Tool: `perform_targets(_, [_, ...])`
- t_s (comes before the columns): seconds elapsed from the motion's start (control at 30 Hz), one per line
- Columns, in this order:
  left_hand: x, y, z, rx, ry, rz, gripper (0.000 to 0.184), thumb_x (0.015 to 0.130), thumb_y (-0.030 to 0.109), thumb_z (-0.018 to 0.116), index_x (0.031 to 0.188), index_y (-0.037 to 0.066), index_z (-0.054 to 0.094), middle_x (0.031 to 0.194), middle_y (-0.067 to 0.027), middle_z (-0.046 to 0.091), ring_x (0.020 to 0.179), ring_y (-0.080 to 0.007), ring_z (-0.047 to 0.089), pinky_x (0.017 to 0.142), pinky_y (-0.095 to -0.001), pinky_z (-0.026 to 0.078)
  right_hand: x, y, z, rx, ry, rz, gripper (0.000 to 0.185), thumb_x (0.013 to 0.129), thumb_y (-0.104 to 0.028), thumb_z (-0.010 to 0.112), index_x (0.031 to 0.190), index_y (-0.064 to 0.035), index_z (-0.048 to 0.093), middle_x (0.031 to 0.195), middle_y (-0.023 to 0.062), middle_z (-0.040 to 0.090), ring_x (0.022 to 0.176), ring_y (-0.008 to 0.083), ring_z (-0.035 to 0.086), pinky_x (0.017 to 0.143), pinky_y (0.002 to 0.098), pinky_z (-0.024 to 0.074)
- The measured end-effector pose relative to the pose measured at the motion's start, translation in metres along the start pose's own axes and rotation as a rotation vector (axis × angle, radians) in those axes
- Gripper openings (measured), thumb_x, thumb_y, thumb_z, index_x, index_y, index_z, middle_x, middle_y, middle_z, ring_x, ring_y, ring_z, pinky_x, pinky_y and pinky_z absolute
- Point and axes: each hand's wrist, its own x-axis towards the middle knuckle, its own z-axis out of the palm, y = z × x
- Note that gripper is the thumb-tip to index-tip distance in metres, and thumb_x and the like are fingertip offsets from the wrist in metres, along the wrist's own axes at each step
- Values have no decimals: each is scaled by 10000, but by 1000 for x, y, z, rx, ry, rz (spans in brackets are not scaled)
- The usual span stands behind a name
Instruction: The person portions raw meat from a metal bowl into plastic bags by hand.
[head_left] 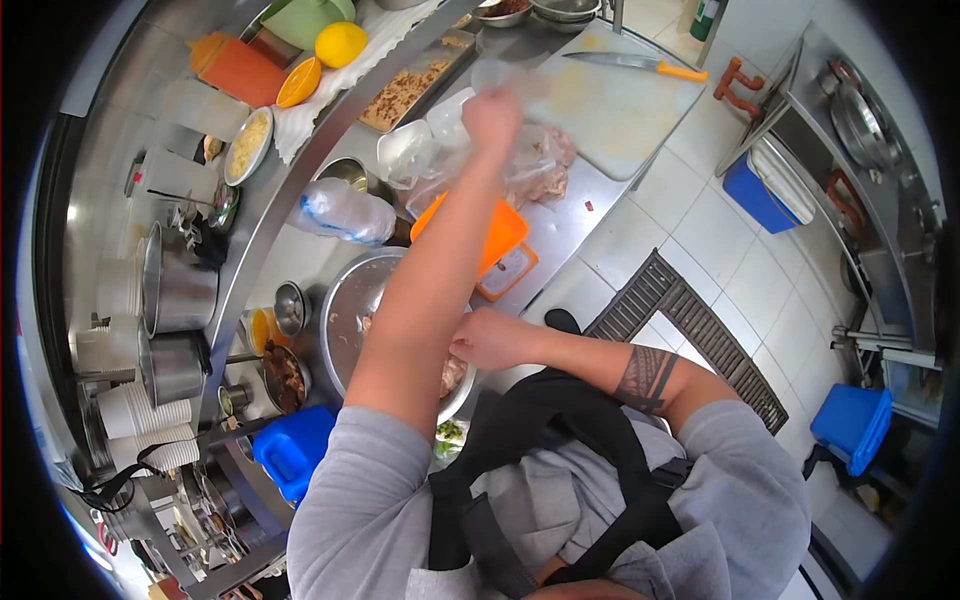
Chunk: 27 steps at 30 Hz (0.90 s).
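My left hand [493, 118] is raised over the far part of the counter, closed, with a blurred translucent shape at its fingers. Below it lie a clear plastic bag with raw meat [545, 175] and white containers [405, 150]. At the near right rim of a large metal bowl [338, 330] is my right hand [490, 338], its fingers curled together; what they grip is hidden. Pale raw meat [453, 375] shows in the bowl, partly covered by my left forearm. An orange tray [505, 235] rests on an orange kitchen scale [510, 272] beyond the bowl.
A knife with an orange handle [640, 65] lies on a white cutting board [610, 110]. A metal shelf edge [285, 190] runs along the left. Near it stand a wrapped plastic roll [345, 212], a small metal bowl [291, 308] and a blue container [295, 450].
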Motion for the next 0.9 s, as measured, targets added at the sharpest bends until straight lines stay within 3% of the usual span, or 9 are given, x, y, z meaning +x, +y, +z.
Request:
perform_targets(0.07, [-2, -15, 2, -66, -88, -137, 259, 899, 208, 651, 924, -35, 734, 815, -136, 731, 728, -257, 698, 661, -389, 534, -2, 0, -3, 50, 7, 20, 178, 861, -150, 566, 894, -26, 689, 904, 205, 682, 836, 395, 665, 754, 494, 516])
perform_targets(0.13, [-17, 7, -13, -67, -316, -654, 301, 906, 192, 628, 1068, -47, 713, 871, -133, 739, 794, -265, 714, 679, -400, 546, -1, -4, -3, 44, 16, 18, 178, 860, -147, 566, 897, -25, 690, 909, 205, 684, 849, 397, 666, 760, 495, 518])
perform_targets(0.17, [-21, 7, -16, -69, -308, -660, 301, 906, 192, 628, 1068, -47, 713, 871, -133, 739, 794, -265, 714, 679, -400, 546, 0, -7, -3, 36, 35, 18, 179, 859, -145, 566, 901, -25, 691, 915, 205, 686, 862, 399, 667, 767, 496, 520])
perform_targets(0.27, [-35, -11, -29, -426, -221, -629, 390, 907, 185, 631, 1201, -69, 663, 913, -130, 744, 835, -270, 718, 709, -379, 561, 5, -11, 2, -42, 27, 13, 181, 857, -140, 569, 908, -19, 693, 922, 204, 690, 884, 405, 667, 783, 499, 525])
perform_targets(0.33, [-56, 15, -66, -193, -303, -309, 366, 899, 169, 656, 1194, -45, 690, 915, -146, 751, 839, -253, 725, 747, -352, 571, 8, -14, 4, -22, 4, -31, 181, 858, -141, 572, 909, -18, 694, 933, 201, 694, 890, 404, 668, 787, 499, 526])
perform_targets(0.43, [-90, 39, -132, 159, -196, 33, 315, 891, 159, 673, 1158, 0, 724, 905, -164, 753, 837, -233, 730, 777, -355, 575, 13, -16, 5, -35, -21, -76, 178, 859, -144, 580, 911, -19, 697, 945, 196, 701, 896, 400, 670, 791, 502, 527])
perform_targets(0.67, [-117, -46, -221, 285, 95, 49, 253, 892, 166, 643, 1073, 23, 747, 900, -181, 748, 835, -280, 738, 776, -373, 569, 15, -26, 14, -45, -68, -76, 168, 871, -152, 593, 908, -23, 695, 898, 189, 689, 890, 400, 662, 793, 510, 518])
perform_targets(0.83, [-135, -36, -233, 398, 322, 103, 220, 881, 181, 653, 1006, 26, 745, 818, -168, 729, 774, -288, 725, 738, -388, 562, 14, -42, 22, -41, -96, -124, 178, 891, -151, 579, 919, -19, 695, 912, 193, 691, 906, 403, 653, 810, 514, 508])
perform_targets(0.9, [-144, -21, -245, 335, 296, 66, 296, 855, 219, 718, 1071, 17, 726, 932, -168, 739, 854, -269, 721, 771, -378, 554, 12, -41, 25, -21, -109, -96, 181, 898, -152, 575, 923, -19, 695, 922, 194, 693, 911, 403, 651, 814, 516, 505])
